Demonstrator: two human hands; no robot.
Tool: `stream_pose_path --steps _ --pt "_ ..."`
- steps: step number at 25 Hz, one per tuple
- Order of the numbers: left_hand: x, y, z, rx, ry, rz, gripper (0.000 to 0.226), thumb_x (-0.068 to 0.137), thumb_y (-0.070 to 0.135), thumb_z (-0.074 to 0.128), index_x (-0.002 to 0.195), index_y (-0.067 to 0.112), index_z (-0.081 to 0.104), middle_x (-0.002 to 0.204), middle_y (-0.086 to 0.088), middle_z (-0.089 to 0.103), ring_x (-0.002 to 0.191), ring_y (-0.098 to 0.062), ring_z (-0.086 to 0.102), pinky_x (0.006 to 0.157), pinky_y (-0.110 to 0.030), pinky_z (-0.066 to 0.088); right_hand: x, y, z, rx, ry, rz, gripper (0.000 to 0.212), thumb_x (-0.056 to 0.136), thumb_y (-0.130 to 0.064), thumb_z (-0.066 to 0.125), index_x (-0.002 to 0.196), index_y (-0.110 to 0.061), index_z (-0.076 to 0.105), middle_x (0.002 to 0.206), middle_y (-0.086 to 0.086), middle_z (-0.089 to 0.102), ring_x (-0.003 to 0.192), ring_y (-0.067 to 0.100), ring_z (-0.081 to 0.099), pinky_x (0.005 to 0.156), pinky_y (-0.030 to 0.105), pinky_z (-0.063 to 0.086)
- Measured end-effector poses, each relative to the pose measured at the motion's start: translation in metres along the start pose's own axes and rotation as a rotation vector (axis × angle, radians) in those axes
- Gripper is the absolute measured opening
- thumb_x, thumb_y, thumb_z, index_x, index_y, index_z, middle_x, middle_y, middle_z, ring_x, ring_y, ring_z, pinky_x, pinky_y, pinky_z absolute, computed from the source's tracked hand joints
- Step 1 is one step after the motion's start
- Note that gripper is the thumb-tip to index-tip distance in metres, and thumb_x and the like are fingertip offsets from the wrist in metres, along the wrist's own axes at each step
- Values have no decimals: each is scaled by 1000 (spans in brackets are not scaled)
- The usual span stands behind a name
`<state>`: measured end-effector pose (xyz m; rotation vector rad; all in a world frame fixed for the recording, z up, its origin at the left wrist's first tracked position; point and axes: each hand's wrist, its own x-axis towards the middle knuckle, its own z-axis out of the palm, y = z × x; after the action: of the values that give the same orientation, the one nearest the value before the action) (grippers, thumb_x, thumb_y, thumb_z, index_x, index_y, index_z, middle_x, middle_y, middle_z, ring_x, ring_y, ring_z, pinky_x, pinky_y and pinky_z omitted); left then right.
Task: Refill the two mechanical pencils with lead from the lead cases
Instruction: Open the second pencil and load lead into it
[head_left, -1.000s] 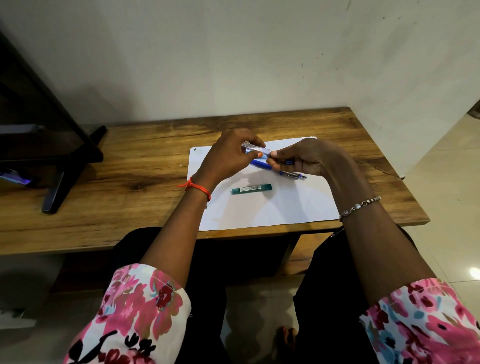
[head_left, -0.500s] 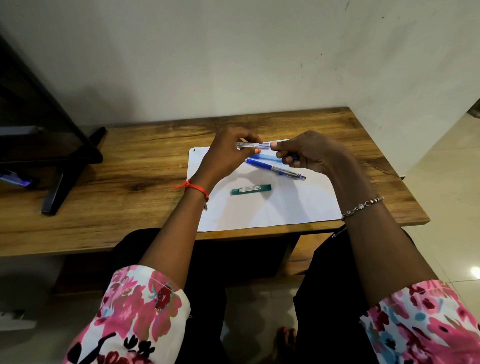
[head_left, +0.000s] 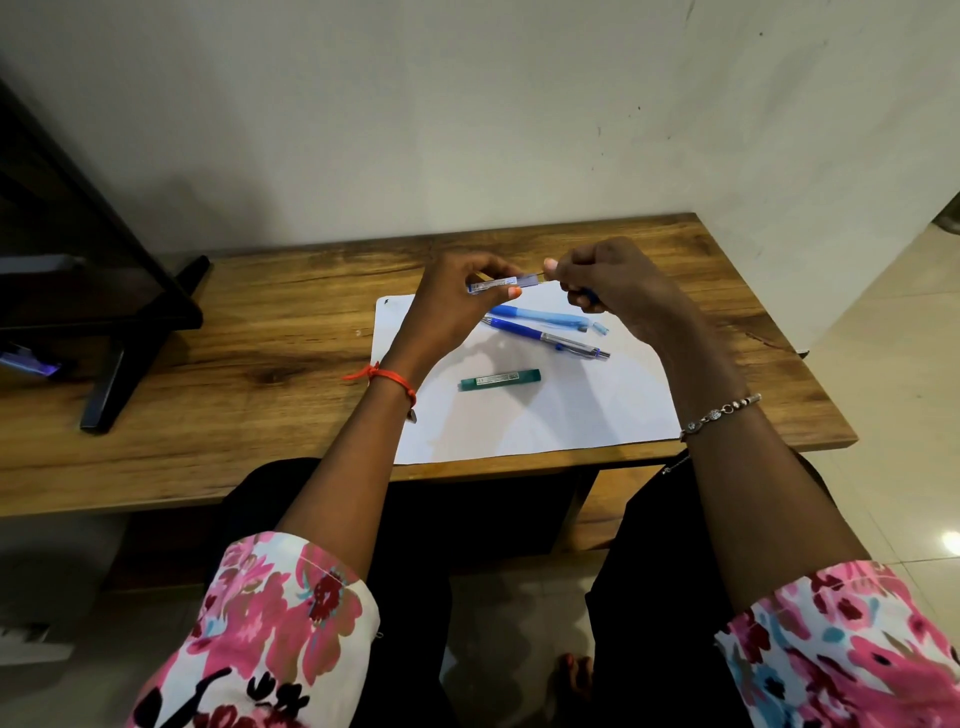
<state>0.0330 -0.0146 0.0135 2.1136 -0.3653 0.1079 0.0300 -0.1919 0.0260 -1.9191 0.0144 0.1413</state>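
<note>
Your left hand (head_left: 457, 312) held a thin, see-through blue plastic lead case (head_left: 501, 284) up in the air, over the back edge of the flat white sheet of paper (head_left: 597, 410). Your thumb and fingers pinched the case, and it lay almost level. Your right hand (head_left: 613, 283) was curled up tight just beside the right end of the case, with the thumb tip touching that end. A small dark blue piece (head_left: 590, 297) peeked out from under your curled right fingers. I could not tell if any lead was out.

The paper lay on the brown wooden bench (head_left: 260, 364), close to its front edge and nearer its right end. A light blue plastic mechanical pencil (head_left: 540, 315) lay near the paper's back edge. A dark blue and silver mechanical pencil (head_left: 545, 339) lay just in front of it. A tiny pale blue cap (head_left: 600, 328) sat by the light blue pencil's right tip. A dark green lead case (head_left: 500, 379) lay alone in the middle of the paper.
</note>
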Motion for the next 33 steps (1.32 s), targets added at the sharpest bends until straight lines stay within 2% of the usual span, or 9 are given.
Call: stream_pose_path --steps 3,7,9,14,17,21,26,29,33 --pt "2 -2 0 -36 5 -13 15 81 14 67 96 11 69 93 0 66 70 -2 54 69 -17 42 1 -3 1 -36 43 -51 30 94 -22 55 66 -14 56 61 2 42 56 13 38 49 17 32" --pt "3 -4 1 -75 5 -27 15 81 14 67 96 11 69 93 1 66 72 -4 55 77 -29 47 1 -4 2 -28 81 -94 28 97 -23 51 74 -9 57 62 1 43 56 11 38 47 12 34" --pt "4 -4 1 -68 0 -34 17 82 15 67 99 10 68 93 0 65 73 -4 55 72 -22 45 0 -4 2 -58 86 -120 26 96 -24 52 78 -6 58 63 1 46 57 10 41 48 10 36" --pt "4 -3 -1 -119 10 -48 17 84 13 64 100 11 67 92 -2 65 66 -5 56 55 -4 41 -1 -4 -1 -51 74 -187 28 91 -18 60 64 -16 55 59 2 48 51 6 42 51 15 36" --pt "4 -2 -2 -154 17 -63 18 84 13 64 101 10 66 93 -4 65 65 -6 56 54 -5 43 -2 -5 -3 -36 118 -227 27 89 -17 64 62 -17 59 55 2 48 43 1 40 48 11 34" --pt "4 -1 -2 -173 19 -62 18 84 12 63 102 11 66 92 -5 64 65 -7 56 54 -6 44 1 -4 -2 -76 217 -248 27 88 -22 65 75 2 65 57 4 49 46 3 39 50 12 35" --pt "4 0 -2 -158 16 -64 19 84 12 63 103 9 66 92 -5 64 66 -7 57 55 -8 46 5 -1 -2 -103 246 -291 20 93 -23 57 79 -8 61 58 -1 50 54 9 44 56 20 37" --pt "3 0 -1 -164 12 -66 20 84 12 63 104 8 65 92 -5 64 65 -8 57 56 -9 46 7 -1 0 -129 237 -288 21 96 -22 51 80 -9 55 59 -3 49 54 6 44 53 15 36" --pt "4 0 -1 -167 16 -66 19 84 12 64 103 9 65 91 -4 63 58 0 58 54 -9 47 7 0 1 -136 186 -274 21 98 -21 49 83 -8 55 60 -2 51 52 4 44 51 10 37"
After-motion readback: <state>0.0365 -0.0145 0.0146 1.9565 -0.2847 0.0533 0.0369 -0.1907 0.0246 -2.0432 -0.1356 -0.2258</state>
